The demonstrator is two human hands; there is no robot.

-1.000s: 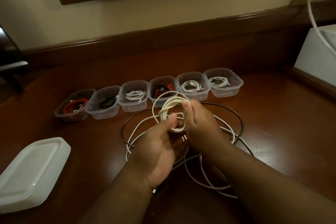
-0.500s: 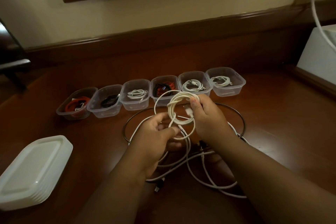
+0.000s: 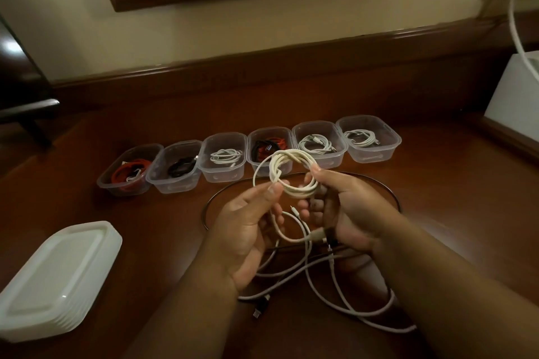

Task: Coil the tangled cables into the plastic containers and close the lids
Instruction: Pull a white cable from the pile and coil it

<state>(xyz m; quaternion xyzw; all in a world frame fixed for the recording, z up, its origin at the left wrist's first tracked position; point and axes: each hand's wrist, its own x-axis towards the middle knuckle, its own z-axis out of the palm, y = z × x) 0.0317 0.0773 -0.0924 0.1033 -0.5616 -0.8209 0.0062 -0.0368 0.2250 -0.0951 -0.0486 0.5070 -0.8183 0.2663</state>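
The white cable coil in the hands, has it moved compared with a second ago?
Yes. The white cable coil has risen toward the row of containers: it now overlaps the front of the red-and-black cable container, where earlier it sat lower, mostly clear of it.

FRONT: row of six clear plastic containers (image 3: 224,165) side by side, lidless, tops open from above | NEAR: loose white and black cables (image 3: 335,280) sprawl across the dark wooden desk (image 3: 466,198) | LEFT: stack of white plastic lids (image 3: 55,280) | RIGHT: bare desk, then white box (image 3: 516,90) | BACK: wall ledge
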